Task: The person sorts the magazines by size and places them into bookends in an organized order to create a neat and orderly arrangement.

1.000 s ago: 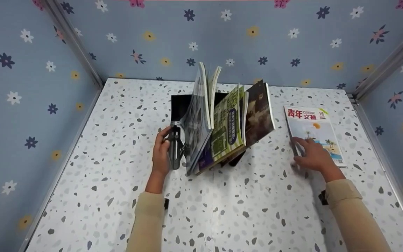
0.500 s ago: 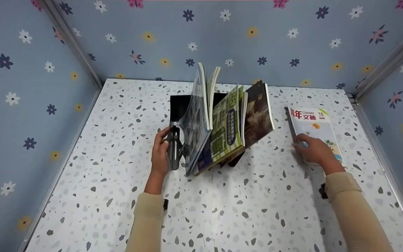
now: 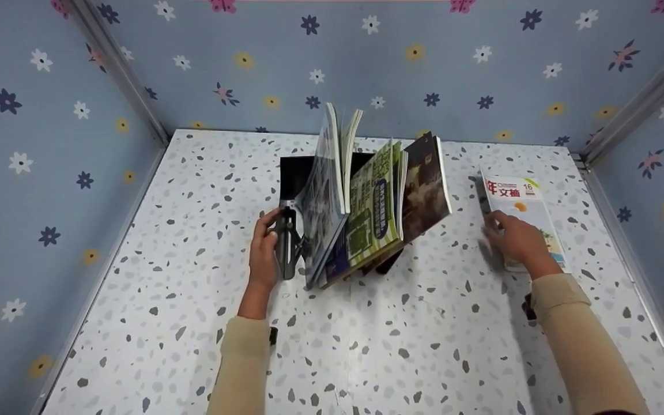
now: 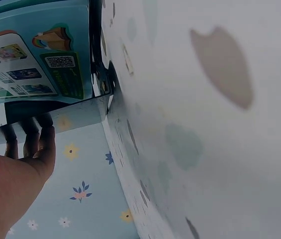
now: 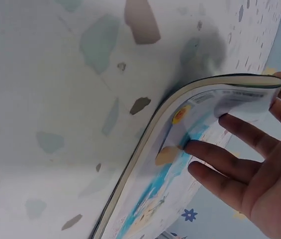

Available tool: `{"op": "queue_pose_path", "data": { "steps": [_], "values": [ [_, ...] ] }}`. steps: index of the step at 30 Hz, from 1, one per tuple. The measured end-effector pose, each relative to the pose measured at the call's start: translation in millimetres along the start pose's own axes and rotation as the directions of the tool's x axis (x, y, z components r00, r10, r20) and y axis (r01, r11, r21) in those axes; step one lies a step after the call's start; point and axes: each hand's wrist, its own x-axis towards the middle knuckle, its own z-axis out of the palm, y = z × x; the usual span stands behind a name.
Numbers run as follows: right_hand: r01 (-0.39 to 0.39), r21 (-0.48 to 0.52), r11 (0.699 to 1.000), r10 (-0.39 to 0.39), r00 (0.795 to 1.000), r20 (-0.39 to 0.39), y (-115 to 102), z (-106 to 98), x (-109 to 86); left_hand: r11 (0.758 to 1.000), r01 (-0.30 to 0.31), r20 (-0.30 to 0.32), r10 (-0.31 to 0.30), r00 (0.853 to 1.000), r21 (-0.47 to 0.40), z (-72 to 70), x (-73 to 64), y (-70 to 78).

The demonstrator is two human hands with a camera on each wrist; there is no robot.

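Note:
In the head view my left hand [image 3: 263,253] rests its fingers against the grey end plate [image 3: 288,248] of a black book rack [image 3: 296,177]. The left wrist view shows those fingertips along the plate's [image 4: 83,113] outer face. Several books and magazines lean in the rack: a blue-grey one [image 3: 321,202], a green one [image 3: 369,210] and a dark brown one [image 3: 426,187]. At the right, my right hand [image 3: 521,245] pinches the left edge of a magazine [image 3: 525,199] with a beach cover, bending that edge up. Its fingers lie on the cover [image 5: 172,149], the thumb behind the edge.
The speckled white table [image 3: 401,346] has blue flowered panels [image 3: 389,63] along its back and both sides, joined by metal corner posts. The rack stands near the back panel, and the leaning books jut out over its right side.
My right hand has gripped the magazine's left edge and bent it upward and to the right. The left hand, the rack and its books have stayed in place.

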Motion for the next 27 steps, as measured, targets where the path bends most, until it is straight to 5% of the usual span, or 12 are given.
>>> {"op": "queue_pose_path", "data": {
  "steps": [17,27],
  "values": [
    [-0.121,0.231,0.965,0.152,0.981,-0.118,7,-1,-6.8,0.999,0.014,0.013,-0.014,1.000,-0.041,-2.3,-0.7,-1.4],
    [-0.082,0.328,0.941,0.167,0.956,-0.240,8,-10,-25.6,0.999,0.026,0.013,-0.026,1.000,-0.025,-0.9,0.0,-0.6]
  ]
}}
